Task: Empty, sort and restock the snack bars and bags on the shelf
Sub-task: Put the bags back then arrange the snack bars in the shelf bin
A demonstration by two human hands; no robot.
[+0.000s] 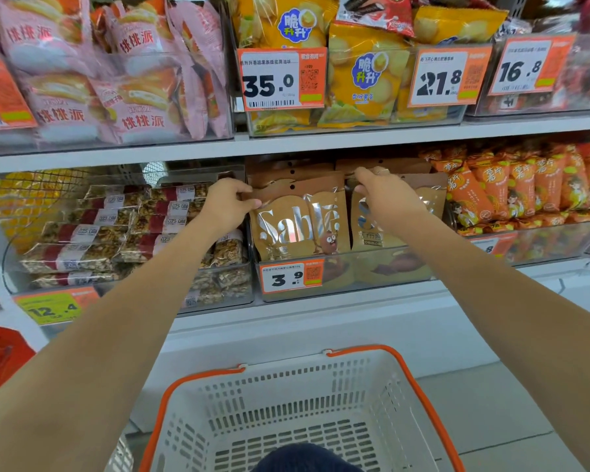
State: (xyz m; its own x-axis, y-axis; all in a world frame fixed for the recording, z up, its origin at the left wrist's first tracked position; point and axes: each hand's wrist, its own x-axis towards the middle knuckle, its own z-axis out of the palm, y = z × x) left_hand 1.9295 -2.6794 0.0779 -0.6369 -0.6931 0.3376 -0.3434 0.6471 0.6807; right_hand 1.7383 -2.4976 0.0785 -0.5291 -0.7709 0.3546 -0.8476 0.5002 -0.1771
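While both my arms reach up to the middle shelf, my left hand (226, 203) pinches the top left corner of the front brown pouch (298, 226), fingers curled over its upper edge, and my right hand (387, 195) curls round the top of the neighbouring pouch (368, 229) at about 3 o'clock from the first. Both pouches stand upright in a clear plastic bin (344, 270), long axis vertical, faces toward me, with more of the same stacked behind toward 12 o'clock. So each pouch hangs just below its own hand, and I judge the pull must go up and back toward me to clear the bin's front lip.

The white basket (286, 403) with orange handles waits at 6 o'clock, well below, nothing visible inside.

The pouches look like matte kraft-coloured film with shiny silver lettering, flat and slightly crinkled, likely slippery. At 9 o'clock lie nut bars (123, 229) in clear wrap, knobbly, stacked lengthwise; at 3 o'clock, glossy orange bags (525, 189) stand packed together.
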